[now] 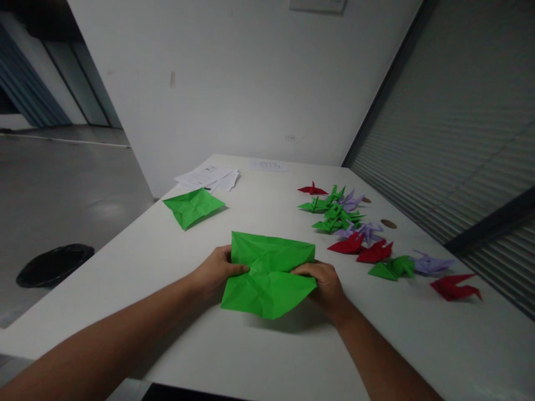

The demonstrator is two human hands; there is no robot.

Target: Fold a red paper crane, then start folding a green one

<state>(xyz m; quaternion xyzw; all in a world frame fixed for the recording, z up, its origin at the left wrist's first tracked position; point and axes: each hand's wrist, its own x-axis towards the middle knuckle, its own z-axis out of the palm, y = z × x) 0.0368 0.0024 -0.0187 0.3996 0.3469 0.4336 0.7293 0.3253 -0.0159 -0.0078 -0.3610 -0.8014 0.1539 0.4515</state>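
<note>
A creased green sheet of origami paper [267, 284] is held just above the white table, its surface marked by fold lines. My left hand [217, 270] grips its left edge, thumb on top and fingers underneath. On the right edge, my right hand [326, 284] pinches the same sheet with the thumb over it; its other fingers are mostly hidden below the paper. Farther back on the left lies a second creased green sheet [194, 207], touched by neither hand.
Folded paper cranes in green [334, 220], red [376, 252] and lilac [430, 263] line the right side of the white table [188, 345]. Printed papers [209, 177] lie at the back left. A black-lined bin [54, 264] stands on the floor at left; blinds [451, 128] rise at right.
</note>
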